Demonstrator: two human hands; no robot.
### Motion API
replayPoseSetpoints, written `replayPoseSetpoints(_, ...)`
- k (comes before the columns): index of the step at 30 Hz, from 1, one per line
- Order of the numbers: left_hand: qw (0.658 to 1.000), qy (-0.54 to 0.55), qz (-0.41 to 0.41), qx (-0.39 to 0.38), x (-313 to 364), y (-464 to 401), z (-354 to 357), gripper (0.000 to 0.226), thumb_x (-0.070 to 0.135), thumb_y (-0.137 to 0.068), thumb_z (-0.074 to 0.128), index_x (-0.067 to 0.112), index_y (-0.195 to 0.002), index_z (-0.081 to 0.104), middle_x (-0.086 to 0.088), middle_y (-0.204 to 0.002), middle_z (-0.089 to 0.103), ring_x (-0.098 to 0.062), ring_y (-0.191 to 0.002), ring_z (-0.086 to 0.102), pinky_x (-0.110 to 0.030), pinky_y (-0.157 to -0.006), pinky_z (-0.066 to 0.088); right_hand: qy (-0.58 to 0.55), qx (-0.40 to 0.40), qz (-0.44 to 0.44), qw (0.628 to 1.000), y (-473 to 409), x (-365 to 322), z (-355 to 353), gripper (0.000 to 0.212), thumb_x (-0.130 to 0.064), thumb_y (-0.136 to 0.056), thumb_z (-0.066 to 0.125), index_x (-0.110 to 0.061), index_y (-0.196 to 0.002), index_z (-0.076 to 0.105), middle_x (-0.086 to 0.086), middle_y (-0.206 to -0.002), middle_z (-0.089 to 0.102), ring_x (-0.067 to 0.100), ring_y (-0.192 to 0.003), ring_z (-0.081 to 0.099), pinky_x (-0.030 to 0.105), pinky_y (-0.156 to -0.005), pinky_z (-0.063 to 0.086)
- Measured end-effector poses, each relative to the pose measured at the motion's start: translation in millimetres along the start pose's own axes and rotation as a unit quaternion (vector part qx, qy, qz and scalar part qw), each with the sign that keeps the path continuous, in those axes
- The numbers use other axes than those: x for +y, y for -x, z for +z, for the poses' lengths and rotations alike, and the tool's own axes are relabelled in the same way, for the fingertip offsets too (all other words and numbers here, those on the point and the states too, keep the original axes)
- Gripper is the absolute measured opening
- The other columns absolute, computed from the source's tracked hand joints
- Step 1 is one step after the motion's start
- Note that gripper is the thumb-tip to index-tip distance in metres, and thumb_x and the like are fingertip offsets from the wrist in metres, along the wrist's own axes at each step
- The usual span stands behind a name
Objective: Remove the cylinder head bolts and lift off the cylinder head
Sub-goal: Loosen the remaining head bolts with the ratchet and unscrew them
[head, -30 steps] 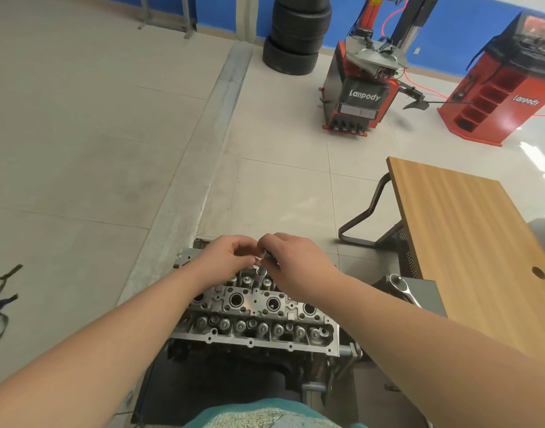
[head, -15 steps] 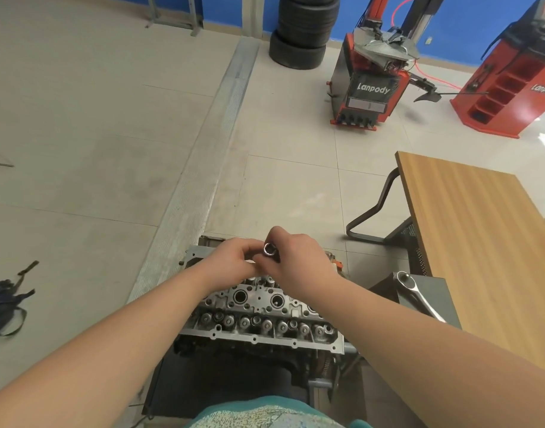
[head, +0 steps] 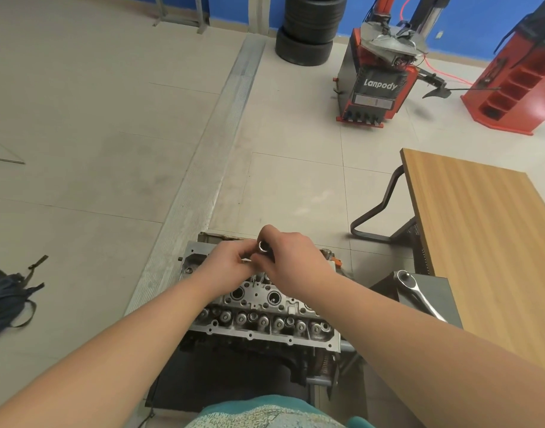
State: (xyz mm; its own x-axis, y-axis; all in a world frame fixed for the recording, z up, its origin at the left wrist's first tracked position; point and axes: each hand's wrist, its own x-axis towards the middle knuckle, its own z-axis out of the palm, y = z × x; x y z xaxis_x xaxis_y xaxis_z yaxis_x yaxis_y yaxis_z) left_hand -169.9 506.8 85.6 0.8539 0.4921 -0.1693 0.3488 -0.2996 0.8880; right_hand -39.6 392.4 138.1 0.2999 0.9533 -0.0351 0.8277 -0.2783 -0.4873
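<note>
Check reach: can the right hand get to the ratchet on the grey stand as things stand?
Probably yes. The ratchet lies exposed on the grey stand, beside the right forearm, with nothing over it. But the right hand grips a socket, so it must free up first.

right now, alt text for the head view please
Two bare hands meet above a grey metal cylinder head: the right hand grips a small silver socket, the left hand pinching beside it. A chrome ratchet wrench lies to the right, by a wooden table.
</note>
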Motion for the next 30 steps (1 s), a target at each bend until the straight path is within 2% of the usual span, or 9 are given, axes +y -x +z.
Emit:
replayPoseSetpoints(2,1.0,0.005,0.003,0.027,1,4,6,0.029,0.027,-0.085,0.058,0.053,-0.085,0.071,0.023,-0.081,0.073,0.006,-0.077,0.065,-0.011,-0.067,0.045,-0.005,-0.005,0.008,1.0,-1,0,-1,0.019,-0.035,-0.1,0.061,-0.02,-0.104,0.051,0.005,-0.084,0.065,0.03,-0.076,0.058,0.037,-0.062,0.045)
replayPoseSetpoints(5,0.997,-0.001,0.006,0.077,-2,10,18,0.041,0.014,-0.087,0.058,0.054,-0.081,0.066,0.021,-0.068,0.065,0.0,-0.06,0.055,-0.012,-0.056,0.041,-0.027,0.014,0.046,0.998,-2,-1,2,0.022,-0.038,-0.097,0.062,-0.02,-0.1,0.051,0.003,-0.079,0.063,0.028,-0.07,0.058,0.034,-0.056,0.039)
replayPoseSetpoints(10,0.995,-0.006,-0.011,0.099,-5,15,29,0.065,-0.003,-0.095,0.056,0.06,-0.078,0.066,0.025,-0.067,0.068,0.004,-0.057,0.058,-0.011,-0.053,0.043,-0.067,0.032,0.111,0.991,-1,-2,17,0.03,-0.045,-0.094,0.064,-0.02,-0.094,0.047,0.0,-0.073,0.06,0.019,-0.063,0.059,0.032,-0.049,0.041)
replayPoseSetpoints(13,0.993,-0.016,-0.02,0.111,-11,17,29,0.051,0.01,-0.1,0.058,0.06,-0.089,0.067,0.024,-0.073,0.07,0.002,-0.058,0.06,-0.014,-0.05,0.044,-0.143,0.008,0.116,0.983,6,5,21,0.042,-0.058,-0.089,0.071,-0.025,-0.11,0.057,-0.006,-0.082,0.067,0.011,-0.069,0.064,0.03,-0.057,0.048)
replayPoseSetpoints(16,0.99,-0.018,-0.047,0.13,-16,15,35,0.017,0.029,-0.103,0.065,0.046,-0.103,0.069,0.027,-0.093,0.074,0.009,-0.088,0.067,-0.018,-0.072,0.05,-0.164,0.065,0.144,0.974,32,40,21,0.047,-0.075,-0.089,0.059,-0.04,-0.12,0.052,-0.015,-0.077,0.065,-0.003,-0.07,0.063,0.016,-0.053,0.042)
replayPoseSetpoints(18,0.986,-0.021,-0.057,0.154,-18,14,43,0.017,0.025,-0.104,0.065,0.041,-0.106,0.069,0.024,-0.1,0.075,0.016,-0.099,0.064,-0.013,-0.082,0.043,-0.143,0.131,0.192,0.962,54,85,15,0.034,-0.063,-0.095,0.053,-0.042,-0.121,0.052,-0.018,-0.08,0.066,-0.007,-0.076,0.063,0.022,-0.057,0.046)
replayPoseSetpoints(22,0.975,-0.042,-0.067,0.207,-17,13,58,0.012,0.026,-0.106,0.062,0.032,-0.112,0.069,0.022,-0.107,0.072,0.015,-0.1,0.059,-0.01,-0.085,0.039,-0.081,0.225,0.353,0.904,94,199,-3,0.03,-0.031,-0.1,0.055,-0.028,-0.13,0.06,-0.006,-0.117,0.069,0.016,-0.105,0.066,0.047,-0.089,0.059)
replayPoseSetpoints(26,0.964,-0.054,-0.073,0.25,-11,15,72,0.01,0.026,-0.106,0.06,0.028,-0.112,0.067,0.019,-0.107,0.072,0.013,-0.1,0.062,-0.009,-0.084,0.04,0.045,0.141,0.439,0.886,132,294,-8,0.044,-0.021,-0.096,0.057,-0.015,-0.139,0.056,0.012,-0.139,0.057,0.036,-0.127,0.051,0.049,-0.106,0.045)
replayPoseSetpoints(30,0.957,-0.047,-0.095,0.271,-6,14,79,0.014,0.02,-0.107,0.059,0.033,-0.107,0.064,0.021,-0.102,0.073,0.019,-0.095,0.062,-0.014,-0.082,0.042,0.066,0.007,0.473,0.879,159,339,0,0.053,-0.024,-0.094,0.058,-0.013,-0.145,0.048,0.018,-0.143,0.05,0.041,-0.131,0.047,0.048,-0.106,0.043)
